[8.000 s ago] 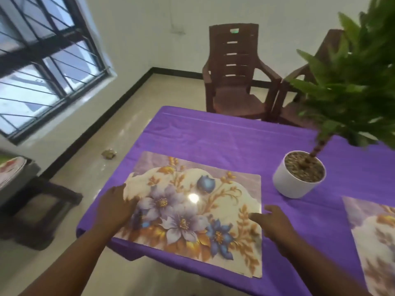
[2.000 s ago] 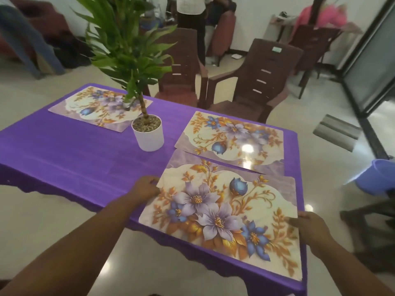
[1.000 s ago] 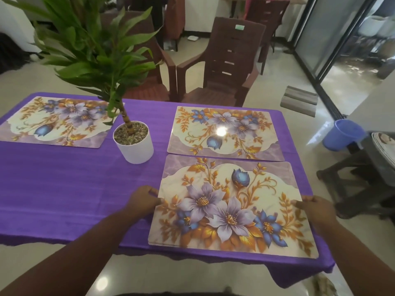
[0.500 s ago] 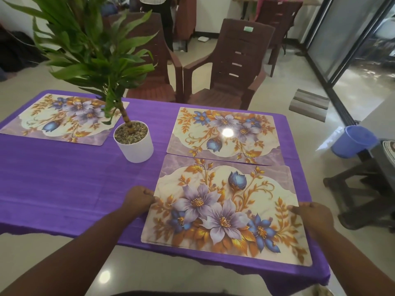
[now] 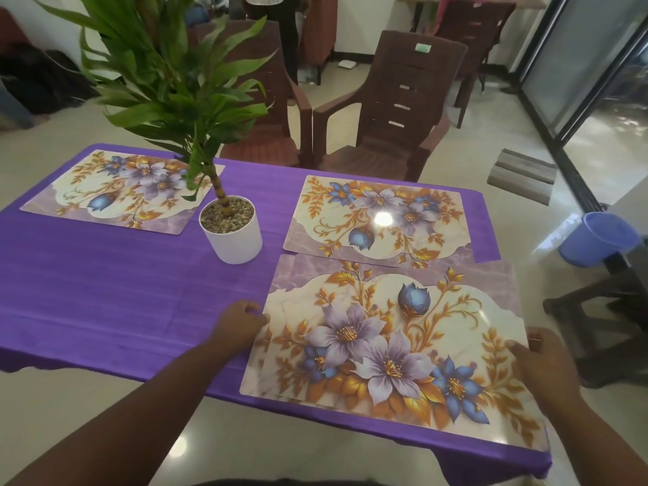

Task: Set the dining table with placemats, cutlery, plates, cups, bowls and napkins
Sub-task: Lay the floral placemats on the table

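A floral placemat (image 5: 392, 342) lies on the near right corner of the purple table (image 5: 105, 292), and it looks like a small stack, since a second edge shows at its left. My left hand (image 5: 238, 324) grips its left edge. My right hand (image 5: 541, 359) grips its right edge, which reaches past the table's side. A second placemat (image 5: 378, 219) lies just beyond, its near edge overlapped by the held one. A third placemat (image 5: 122, 191) lies at the far left.
A white pot (image 5: 231, 233) with a tall green plant stands mid-table, left of the mats. Two brown plastic chairs (image 5: 392, 110) stand at the far side. A blue bucket (image 5: 596, 236) and a dark stool (image 5: 603, 310) are on the floor to the right. People stand in the background.
Eight seconds ago I was at another side pressing down a mat. Over the last second the held mat has shifted slightly right and away from me; my hands stay on its edges.
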